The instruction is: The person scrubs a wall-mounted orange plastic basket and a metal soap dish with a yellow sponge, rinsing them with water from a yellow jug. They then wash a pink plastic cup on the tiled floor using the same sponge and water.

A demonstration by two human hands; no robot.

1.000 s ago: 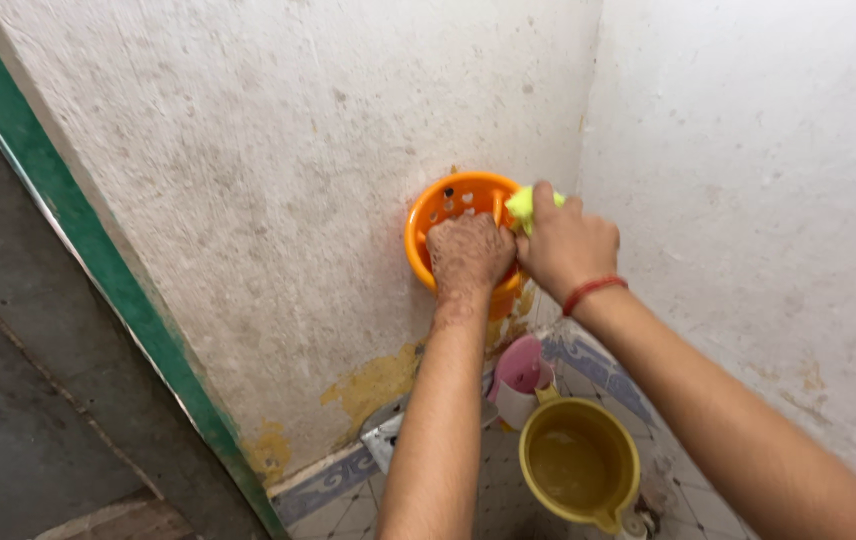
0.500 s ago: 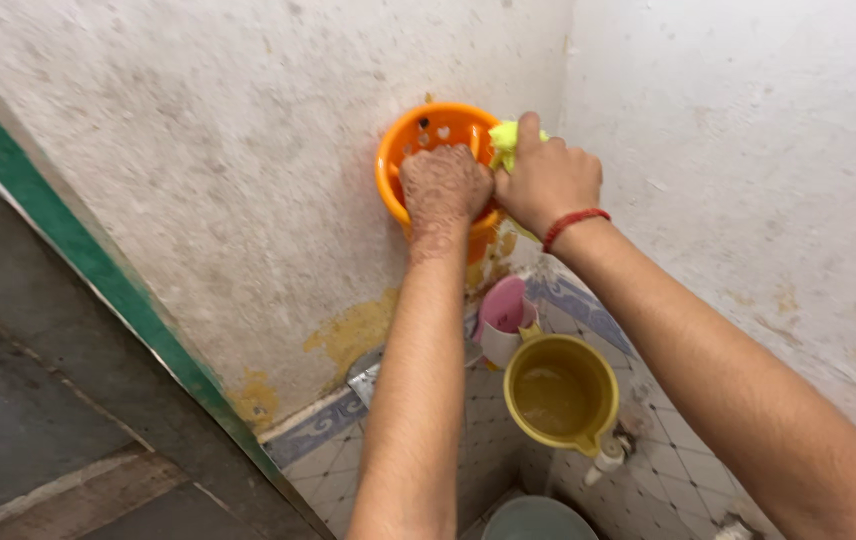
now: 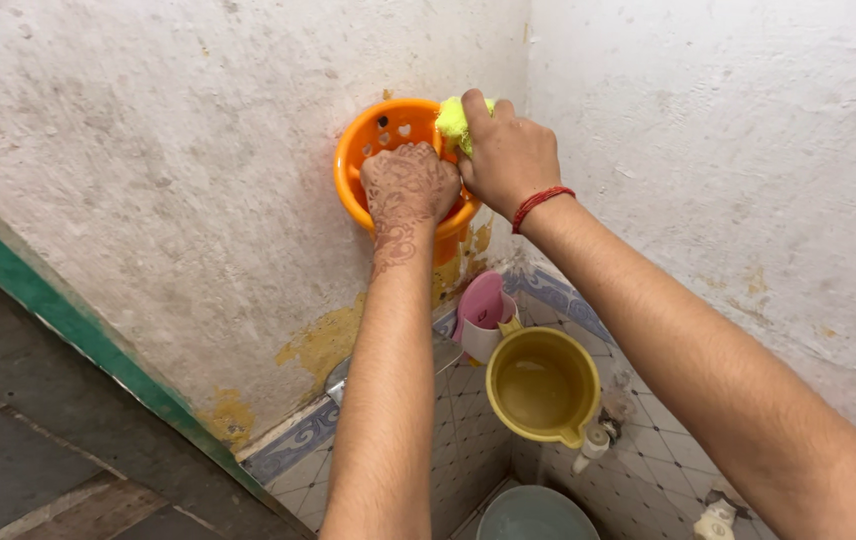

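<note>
Up in the wall corner, both arms stretch forward to an orange perforated basket (image 3: 388, 150) fixed to the plaster. Left hand (image 3: 410, 185) — henna-patterned, knuckles up — curls closed over the basket's front rim. Right hand (image 3: 508, 155), red thread at the wrist, is fisted around a yellow-green scrubber (image 3: 453, 120) pressed at the rim's right edge. Below — a yellow jug (image 3: 540, 385) and pink mug (image 3: 480, 305) on tiled floor (image 3: 648, 480).

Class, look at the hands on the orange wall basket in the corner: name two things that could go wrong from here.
1. The left hand presses on the orange basket; it might pull off the wall.
2. The yellow scrubber in the right hand could slip and drop towards the yellow mug of water below.
</note>
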